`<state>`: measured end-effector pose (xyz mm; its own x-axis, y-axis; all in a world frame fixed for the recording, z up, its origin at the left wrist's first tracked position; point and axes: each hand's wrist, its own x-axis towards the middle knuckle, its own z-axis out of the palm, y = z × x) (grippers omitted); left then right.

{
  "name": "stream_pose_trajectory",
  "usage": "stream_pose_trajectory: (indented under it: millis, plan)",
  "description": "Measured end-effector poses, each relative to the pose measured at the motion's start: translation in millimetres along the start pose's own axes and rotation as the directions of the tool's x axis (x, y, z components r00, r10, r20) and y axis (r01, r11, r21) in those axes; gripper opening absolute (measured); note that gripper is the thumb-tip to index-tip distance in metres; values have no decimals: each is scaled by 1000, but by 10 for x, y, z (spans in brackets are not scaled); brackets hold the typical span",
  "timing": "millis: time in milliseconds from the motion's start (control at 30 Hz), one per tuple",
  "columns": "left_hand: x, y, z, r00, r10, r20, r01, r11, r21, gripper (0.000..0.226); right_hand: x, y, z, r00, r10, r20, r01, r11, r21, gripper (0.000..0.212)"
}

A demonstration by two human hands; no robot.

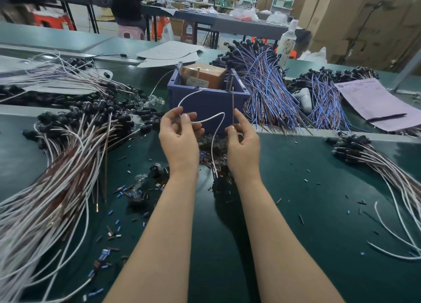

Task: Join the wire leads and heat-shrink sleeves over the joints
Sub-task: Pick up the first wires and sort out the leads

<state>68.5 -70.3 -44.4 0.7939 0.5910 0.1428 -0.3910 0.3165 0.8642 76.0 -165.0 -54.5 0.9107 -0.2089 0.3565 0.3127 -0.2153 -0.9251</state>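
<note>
We are seeing a blue plastic bin (216, 99) sitting on the dark green table (296, 188) and holding a brown cardboard box (204, 74), a black pen (386, 117) lying on a pink printed paper sheet (364, 97) at the right, and a tall white plastic bottle (287, 43) standing farther back.

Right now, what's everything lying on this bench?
white wire: one, white, looping between the hands
brown wire: one, brown, upright
bin: one, blue, behind the hands
white-brown bundle: one heap, left
blue-brown bundles: two heaps, back right
sleeve bits: many, blue and black, scattered on green mat
paper: one sheet, pink, far right
left hand: pinching white wire
right hand: pinching brown wire
</note>
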Motion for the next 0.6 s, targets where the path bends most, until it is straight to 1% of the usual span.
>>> stream_pose_trajectory:
  millis: [133,233,300,467,600]
  plan:
    - [-6,0,1,998,54,28,-55,998,33,16,12,13,-9,1000,14,-3,-14,1000,10,44]
    - [-8,3,-2,992,124,26,-126,989,77,19,8,5,0,1000,12,1,-12,1000,3,44]
    - [-19,-6,0,989,144,21,-146,985,95,19,7,-1,-3,1000,9,12,-9,1000,1,44]
    - [14,-31,-20,993,114,6,-114,988,104,18,12,19,-14,999,0,38,-1,1000,10,45]
    - [30,-51,-22,997,76,34,-80,990,120,18,18,36,-23,999,8,45,-9,1000,16,45]
